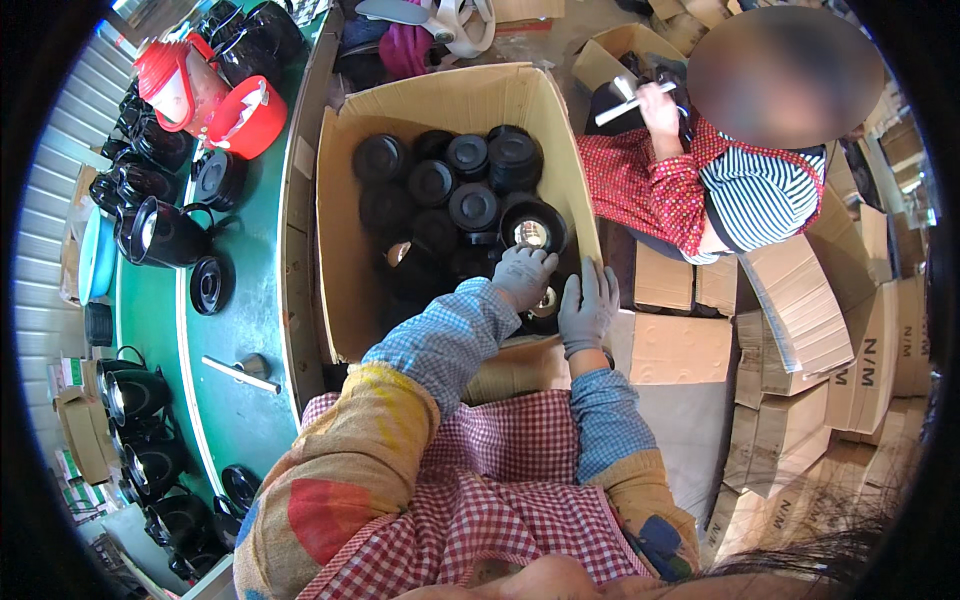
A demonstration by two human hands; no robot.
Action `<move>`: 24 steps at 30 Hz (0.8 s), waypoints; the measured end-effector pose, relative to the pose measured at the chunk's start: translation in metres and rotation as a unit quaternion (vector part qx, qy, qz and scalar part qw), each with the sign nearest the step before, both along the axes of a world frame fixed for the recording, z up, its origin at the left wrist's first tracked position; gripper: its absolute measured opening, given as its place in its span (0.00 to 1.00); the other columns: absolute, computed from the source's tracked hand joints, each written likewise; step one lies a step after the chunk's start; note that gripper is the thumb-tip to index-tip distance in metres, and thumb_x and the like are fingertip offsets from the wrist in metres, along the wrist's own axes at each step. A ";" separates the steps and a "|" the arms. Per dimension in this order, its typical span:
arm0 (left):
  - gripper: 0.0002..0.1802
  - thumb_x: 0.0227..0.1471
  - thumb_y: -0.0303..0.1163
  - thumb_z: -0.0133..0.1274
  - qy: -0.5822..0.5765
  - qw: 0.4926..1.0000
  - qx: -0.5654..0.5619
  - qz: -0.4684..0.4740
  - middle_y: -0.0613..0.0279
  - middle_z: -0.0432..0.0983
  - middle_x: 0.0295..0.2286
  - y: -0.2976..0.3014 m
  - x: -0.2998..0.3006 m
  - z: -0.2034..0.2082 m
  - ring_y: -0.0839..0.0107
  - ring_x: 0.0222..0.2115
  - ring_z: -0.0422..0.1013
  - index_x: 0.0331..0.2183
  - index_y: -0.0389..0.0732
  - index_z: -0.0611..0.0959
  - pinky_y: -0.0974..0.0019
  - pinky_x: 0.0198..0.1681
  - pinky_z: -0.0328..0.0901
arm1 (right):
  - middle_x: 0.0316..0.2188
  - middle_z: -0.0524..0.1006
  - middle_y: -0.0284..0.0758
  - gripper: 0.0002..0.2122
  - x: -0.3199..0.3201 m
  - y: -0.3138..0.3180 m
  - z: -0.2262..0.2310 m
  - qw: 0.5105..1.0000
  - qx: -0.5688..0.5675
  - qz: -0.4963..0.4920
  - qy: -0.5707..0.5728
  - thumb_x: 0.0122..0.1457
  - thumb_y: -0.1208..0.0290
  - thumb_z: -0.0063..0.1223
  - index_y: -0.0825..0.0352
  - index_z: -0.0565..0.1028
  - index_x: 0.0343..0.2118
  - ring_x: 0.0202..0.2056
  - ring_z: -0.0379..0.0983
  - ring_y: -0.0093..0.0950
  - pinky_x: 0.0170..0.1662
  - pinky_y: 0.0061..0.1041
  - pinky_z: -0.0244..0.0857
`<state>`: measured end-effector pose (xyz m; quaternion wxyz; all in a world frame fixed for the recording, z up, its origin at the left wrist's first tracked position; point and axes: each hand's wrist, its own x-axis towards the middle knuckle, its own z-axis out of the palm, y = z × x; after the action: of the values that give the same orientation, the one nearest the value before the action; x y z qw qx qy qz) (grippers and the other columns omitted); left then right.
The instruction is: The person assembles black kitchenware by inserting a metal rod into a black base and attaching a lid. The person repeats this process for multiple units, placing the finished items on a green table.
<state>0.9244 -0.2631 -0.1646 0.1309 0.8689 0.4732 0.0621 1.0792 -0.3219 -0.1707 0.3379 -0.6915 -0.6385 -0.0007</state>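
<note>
My left hand (523, 277), in a grey glove, reaches into an open cardboard box (349, 300). Its bent fingers close at the near rim of a black round vessel (551, 218) with a shiny metal inside; the fingertips are partly hidden. Just right of it, my gloved right hand (589, 307) lies on the box's near right edge, fingers stretched out and holding nothing. Several black round pieces, such as one with a ringed top (472, 206), fill the box. Below my left hand, another shiny opening (543, 303) shows, partly covered.
To the left, a green worktable (235, 335) carries black jugs (160, 230), a red container (246, 118) and a small metal cup with a long bar (245, 372). At the right, another person (690, 190) holds a white bar. Flattened cardboard and cartons (780, 430) stand beyond.
</note>
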 end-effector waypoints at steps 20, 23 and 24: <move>0.20 0.52 0.34 0.56 -0.138 0.988 0.069 -0.017 0.56 0.78 0.47 -0.018 -0.023 0.005 0.55 0.49 0.73 0.48 0.44 0.81 0.51 0.55 0.64 | 0.50 0.79 0.39 0.19 0.003 0.003 -0.005 0.999 -0.001 -0.024 -0.033 0.62 0.58 0.52 0.61 0.78 0.52 0.57 0.67 0.46 0.60 0.45 0.60; 0.16 0.47 0.32 0.58 -0.200 0.976 0.073 -0.040 0.56 0.80 0.40 -0.028 -0.033 0.023 0.55 0.42 0.76 0.41 0.43 0.83 0.51 0.47 0.69 | 0.46 0.80 0.42 0.18 0.008 0.011 -0.010 0.998 0.034 0.015 -0.053 0.61 0.59 0.52 0.63 0.79 0.48 0.51 0.71 0.46 0.57 0.46 0.62; 0.14 0.45 0.32 0.59 -0.234 0.969 0.067 -0.048 0.54 0.80 0.36 -0.040 -0.039 0.043 0.54 0.38 0.76 0.38 0.42 0.83 0.51 0.43 0.70 | 0.39 0.79 0.44 0.14 0.005 0.011 0.005 0.998 0.039 0.031 -0.033 0.59 0.60 0.53 0.65 0.79 0.40 0.44 0.73 0.46 0.50 0.47 0.64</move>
<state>0.8855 -0.3026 -0.1215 0.1817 0.8590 0.3817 0.2888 1.0843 -0.3106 -0.1661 0.3430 -0.6574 -0.6698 -0.0384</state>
